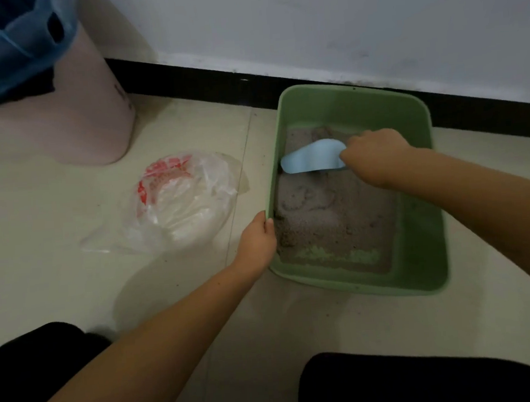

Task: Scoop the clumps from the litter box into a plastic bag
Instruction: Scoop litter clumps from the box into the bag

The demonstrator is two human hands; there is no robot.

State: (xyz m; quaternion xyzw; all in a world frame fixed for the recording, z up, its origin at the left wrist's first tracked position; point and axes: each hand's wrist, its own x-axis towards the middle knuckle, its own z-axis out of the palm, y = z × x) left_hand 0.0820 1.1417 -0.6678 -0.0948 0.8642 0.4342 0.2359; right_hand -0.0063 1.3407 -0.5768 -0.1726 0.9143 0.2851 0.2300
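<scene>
Head view looked down at two bare forearms reaching over a pale tiled floor (59, 278). The right hand (375, 158) was curled around the handle end of a light blue scoop (310, 156), gripping it inside the green litter box (422, 230). The scoop's long axis ran roughly from 3 o'clock to 9 o'clock, its broad blade pointing toward 9 o'clock, at the box's left wall, and lying over the grey litter (330, 215) in the far half of the box. The left hand (257, 242) gripped the rim of the box at its left wall, thumb hooked over the inside edge and the fingers outside.

The litter box was a rounded rectangle with its long axis running from about 6 o'clock to 12 o'clock; its far end sat near the black baseboard (205, 79). At about 9 o'clock from the box, just beside it on the floor, lay a crumpled clear plastic bag (182, 203) with red print, its mouth slumped open. Farther off at 10 o'clock stood a pink bin (95, 118) lined with a blue bag (5, 52). A grey-white wall (339, 23) rose above the baseboard. Dark-clothed knees (411, 385) filled the bottom corners.
</scene>
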